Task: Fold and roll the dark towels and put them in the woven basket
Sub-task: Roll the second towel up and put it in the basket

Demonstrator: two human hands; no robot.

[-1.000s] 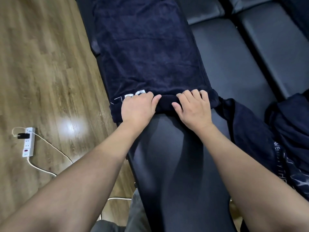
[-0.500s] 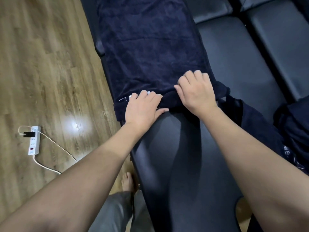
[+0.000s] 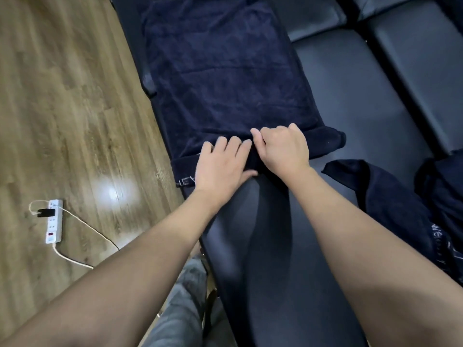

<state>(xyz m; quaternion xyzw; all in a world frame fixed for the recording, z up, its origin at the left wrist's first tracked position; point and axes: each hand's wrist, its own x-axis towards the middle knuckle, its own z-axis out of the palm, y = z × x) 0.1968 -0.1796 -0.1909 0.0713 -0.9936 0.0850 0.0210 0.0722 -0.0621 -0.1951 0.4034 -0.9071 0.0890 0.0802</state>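
A: Now, far left: wooden floor [image 3: 62,108], wide and open. A white power strip [image 3: 53,221] lies on it with a black plug in its upper end; its cord trails toward the bench.

B: Next over?

A: The black padded bench [image 3: 270,246] runs up the middle. Its left edge borders the floor directly. The navy towel [image 3: 225,78] lies lengthwise on the far half, its left side reaching the bench edge, its near end turned into a roll.

B: Hands?

A: Left hand [image 3: 220,164] lies on the roll's left part, fingers nearly straight and slightly spread, pressing rather than gripping. Right hand [image 3: 283,146] sits just beside it, fingers curled over the roll's top, gripping the cloth. The roll's right end sticks out past the right hand.

B: Free room?

A: Bare bench surface between roll and the person's body. Further black cushions [image 3: 400,71] to the right.

B: Right side?

A: A heap of dark towels [image 3: 390,204] on the bench, apart from the roll.

B: Any writing?

A: White letters at the roll's left end, roughly "HEY", blurred. More white lettering on the heap, starting "We", otherwise unreadable.
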